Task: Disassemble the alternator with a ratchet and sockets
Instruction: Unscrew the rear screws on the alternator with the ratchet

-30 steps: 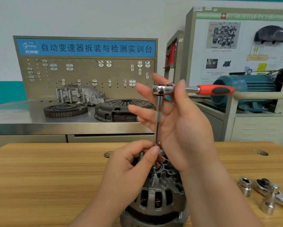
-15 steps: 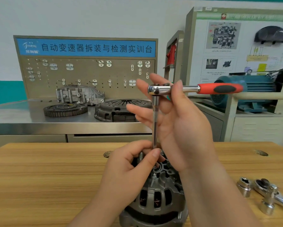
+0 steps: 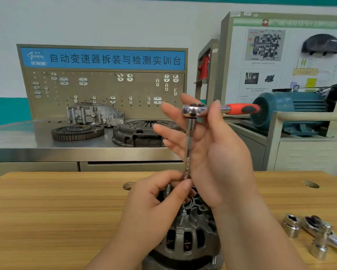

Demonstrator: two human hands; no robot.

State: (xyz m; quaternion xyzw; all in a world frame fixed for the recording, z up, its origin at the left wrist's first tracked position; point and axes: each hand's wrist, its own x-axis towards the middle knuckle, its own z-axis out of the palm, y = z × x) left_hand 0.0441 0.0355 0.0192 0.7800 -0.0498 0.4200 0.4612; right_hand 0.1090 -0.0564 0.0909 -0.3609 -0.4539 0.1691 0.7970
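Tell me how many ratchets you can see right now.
2. The red-handled ratchet is pinched by the right hand atop an extension bar over the alternator. A chrome ratchet lies on the wooden table at far right, partly cut off by the frame. None looks hidden.

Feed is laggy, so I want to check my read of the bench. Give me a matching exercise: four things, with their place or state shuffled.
Things:
1. red ratchet
2. socket
3. left hand
4. alternator

Place or state:
A. lies on the table, right of the alternator
B. pinches the extension's lower end
C. held up by the right hand, handle pointing right
D. stands under the extension

Pairs: 1-C, 2-A, 3-B, 4-D.
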